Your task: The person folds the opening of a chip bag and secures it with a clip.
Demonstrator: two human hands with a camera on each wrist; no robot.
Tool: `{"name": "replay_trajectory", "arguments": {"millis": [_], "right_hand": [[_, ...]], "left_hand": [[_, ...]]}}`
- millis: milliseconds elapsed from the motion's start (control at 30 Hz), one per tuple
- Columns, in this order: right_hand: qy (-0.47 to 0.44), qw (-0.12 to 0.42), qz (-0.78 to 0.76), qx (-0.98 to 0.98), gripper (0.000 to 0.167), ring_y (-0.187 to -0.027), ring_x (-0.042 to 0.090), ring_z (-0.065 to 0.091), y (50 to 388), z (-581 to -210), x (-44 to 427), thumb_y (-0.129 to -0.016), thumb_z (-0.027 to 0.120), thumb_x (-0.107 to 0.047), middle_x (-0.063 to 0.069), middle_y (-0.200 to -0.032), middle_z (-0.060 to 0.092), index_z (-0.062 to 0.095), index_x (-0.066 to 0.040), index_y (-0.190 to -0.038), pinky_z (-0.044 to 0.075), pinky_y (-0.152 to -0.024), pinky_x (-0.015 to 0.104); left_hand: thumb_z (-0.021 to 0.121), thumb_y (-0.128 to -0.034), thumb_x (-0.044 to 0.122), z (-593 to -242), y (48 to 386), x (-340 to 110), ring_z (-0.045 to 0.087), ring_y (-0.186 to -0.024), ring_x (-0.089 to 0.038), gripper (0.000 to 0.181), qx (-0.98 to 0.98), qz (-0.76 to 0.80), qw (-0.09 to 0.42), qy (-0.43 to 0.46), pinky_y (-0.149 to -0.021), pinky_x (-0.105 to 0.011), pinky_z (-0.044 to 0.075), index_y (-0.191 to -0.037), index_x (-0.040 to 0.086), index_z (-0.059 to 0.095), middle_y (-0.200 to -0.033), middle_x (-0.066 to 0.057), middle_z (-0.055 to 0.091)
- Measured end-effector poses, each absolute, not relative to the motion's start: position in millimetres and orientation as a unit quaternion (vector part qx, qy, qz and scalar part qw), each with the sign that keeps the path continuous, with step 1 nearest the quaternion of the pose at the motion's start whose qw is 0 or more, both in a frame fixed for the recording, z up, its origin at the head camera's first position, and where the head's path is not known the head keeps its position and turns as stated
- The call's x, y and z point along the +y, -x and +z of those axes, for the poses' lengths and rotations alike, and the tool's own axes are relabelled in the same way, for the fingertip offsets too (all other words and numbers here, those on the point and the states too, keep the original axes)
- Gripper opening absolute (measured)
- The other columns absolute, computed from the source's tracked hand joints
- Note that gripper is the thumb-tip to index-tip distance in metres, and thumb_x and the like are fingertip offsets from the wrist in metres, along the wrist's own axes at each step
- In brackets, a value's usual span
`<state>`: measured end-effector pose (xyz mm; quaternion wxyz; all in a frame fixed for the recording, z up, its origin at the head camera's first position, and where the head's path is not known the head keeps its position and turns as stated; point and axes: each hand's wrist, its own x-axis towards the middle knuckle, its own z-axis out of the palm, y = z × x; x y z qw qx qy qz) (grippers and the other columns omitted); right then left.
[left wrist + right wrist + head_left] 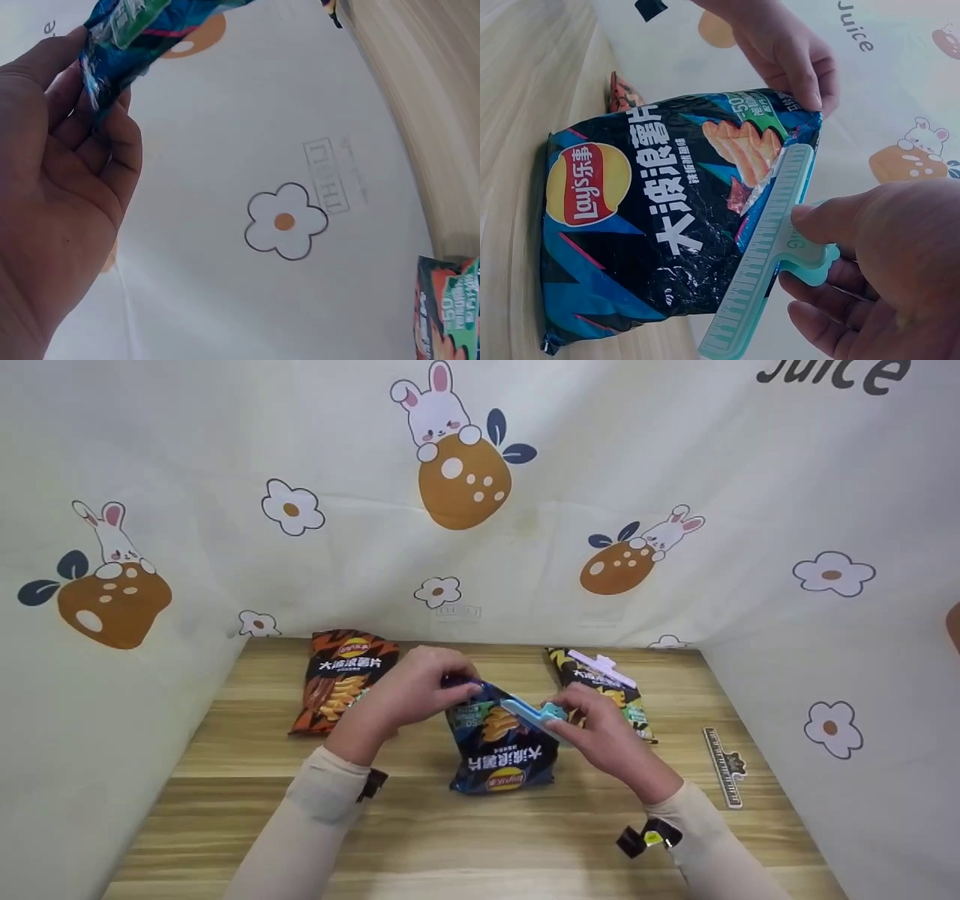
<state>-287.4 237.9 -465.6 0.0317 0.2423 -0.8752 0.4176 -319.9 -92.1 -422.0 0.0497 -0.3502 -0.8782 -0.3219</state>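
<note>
A blue chip bag [499, 742] stands upside down at the middle of the table. My left hand [420, 682] pinches its upper left corner between thumb and fingers, also seen in the left wrist view, where the hand [67, 180] grips the blue foil [127, 45]. In my right hand [600, 727] is a teal clip [534, 714], held by its handle. The right wrist view shows the clip [761, 255] lying slanted across the bag's [652, 217] top edge, with thumb and fingers of the right hand [885, 270] on the handle.
An orange-and-black chip bag [341, 682] lies at the back left. At the back right lies a yellow-and-black bag [634, 709] with a lilac clip [602, 669] across its top. A black-and-white clip [724, 769] rests on the right of the wooden table [450, 855].
</note>
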Motion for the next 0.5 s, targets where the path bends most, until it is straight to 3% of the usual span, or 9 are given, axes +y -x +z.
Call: {"name": "replay_trajectory", "arguments": {"millis": [200, 500], "right_hand": [[-0.238, 0.034, 0.424, -0.873, 0.014, -0.092, 0.021, 0.063, 287.9, -467.5, 238.6, -0.102, 0.083, -0.018, -0.004, -0.104, 0.068, 0.082, -0.020, -0.115, 0.055, -0.077, 0.029], [-0.204, 0.028, 0.457, -0.865, 0.017, -0.090, 0.026, 0.066, 285.2, -467.4, 237.0, -0.098, 0.086, -0.015, -0.002, -0.102, 0.071, 0.082, -0.021, -0.114, 0.057, -0.071, 0.028]], "left_hand": [[0.081, -0.1042, 0.031, -434.2, 320.9, -102.5, 0.070, -0.091, -0.014, 0.014, -0.865, -0.393, 0.014, 0.311, -0.081, -0.038, 0.062, -0.109, 0.018, 0.082, -0.100, 0.006, 0.077], [0.083, -0.1024, 0.022, -444.0, 322.5, -103.7, 0.072, -0.088, -0.015, 0.009, -0.840, -0.454, 0.041, 0.294, -0.078, -0.037, 0.063, -0.107, 0.014, 0.085, -0.102, 0.004, 0.080]]}}
